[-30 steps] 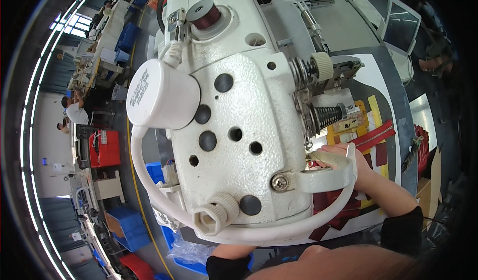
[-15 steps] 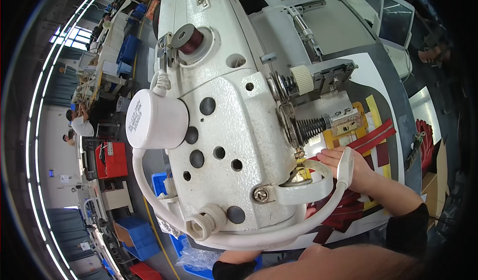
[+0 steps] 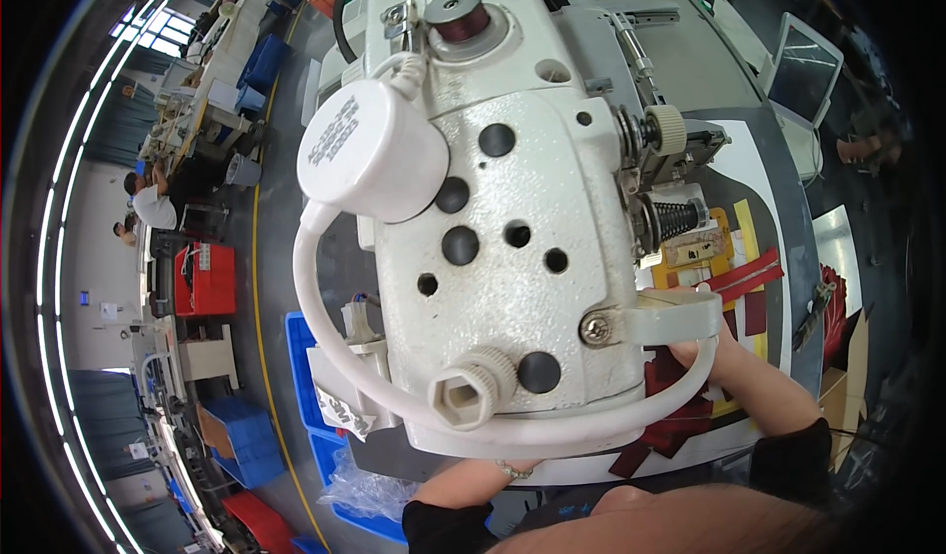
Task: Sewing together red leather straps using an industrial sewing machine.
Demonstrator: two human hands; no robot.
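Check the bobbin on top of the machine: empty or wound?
Wound: on the bobbin, dark red thread shows below the grey top flange.

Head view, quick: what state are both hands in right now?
Left hand: hidden by the sewing machine, can't tell.
Right hand: partly hidden, can't tell.

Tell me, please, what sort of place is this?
Probably a sewing workshop: a white sewing machine carries a dark red thread spool, and a red zipper-like strip lies beside it.

- Sewing machine head (image 3: 581, 357) blocks the centre.
- White cable (image 3: 307, 268) loops around it, barring lower centre.
- Coil spring (image 3: 676, 218) juts out right of centre.
- Open room over white sheet (image 3: 761, 174), right.
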